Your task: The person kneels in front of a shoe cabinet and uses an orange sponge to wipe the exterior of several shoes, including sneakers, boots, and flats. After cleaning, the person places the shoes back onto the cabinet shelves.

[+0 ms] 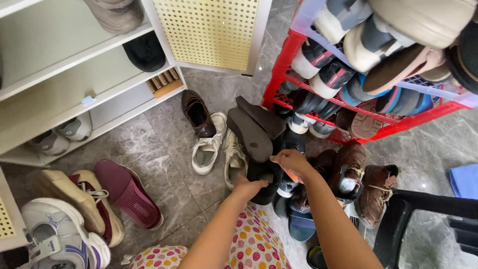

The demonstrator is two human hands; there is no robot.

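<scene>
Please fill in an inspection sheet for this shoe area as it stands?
Surface: grey marble-look floor.
Job's things: dark shoes, soles up, held over the floor.
Clutter: white sneakers, brown shoe, maroon shoe, brown boots.
Grippers: left hand grips the lower dark shoe; right hand fingers pinch a sole edge.
Cables: nothing seen.
Surroundings: white shelf unit, red shoe rack, black chair.

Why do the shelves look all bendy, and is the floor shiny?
In the head view, the wide lens curves the white shelves and red rack near the edges; the grey floor shows soft glare; the left hand and right hand on the dark shoes look sharp.
</scene>
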